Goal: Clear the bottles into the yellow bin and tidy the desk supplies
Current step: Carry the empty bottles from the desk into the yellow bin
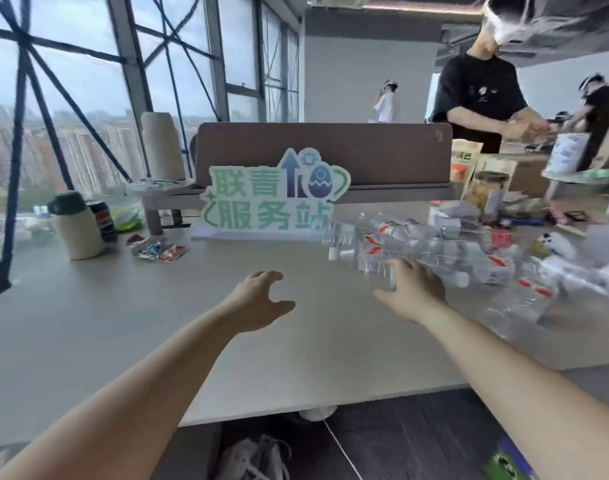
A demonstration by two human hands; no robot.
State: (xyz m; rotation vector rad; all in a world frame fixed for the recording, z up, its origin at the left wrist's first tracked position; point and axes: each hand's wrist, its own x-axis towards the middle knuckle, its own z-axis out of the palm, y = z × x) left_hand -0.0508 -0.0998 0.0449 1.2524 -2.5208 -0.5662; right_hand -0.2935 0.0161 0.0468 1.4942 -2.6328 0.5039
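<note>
Bare forearms — no sleeves, no jewellery

The standing sign (272,199) reads "联青服务站"; the blue can (102,220) shows the Pepsi logo.

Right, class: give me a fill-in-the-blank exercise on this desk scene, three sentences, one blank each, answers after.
1. The right hand reaches into a pile of clear plastic ____ on the desk.
2. The left hand hovers open and holds ____.
3. The thermos with the dark green lid stands beside a blue ____ can.

Missing words: bottles; nothing; Pepsi
</note>
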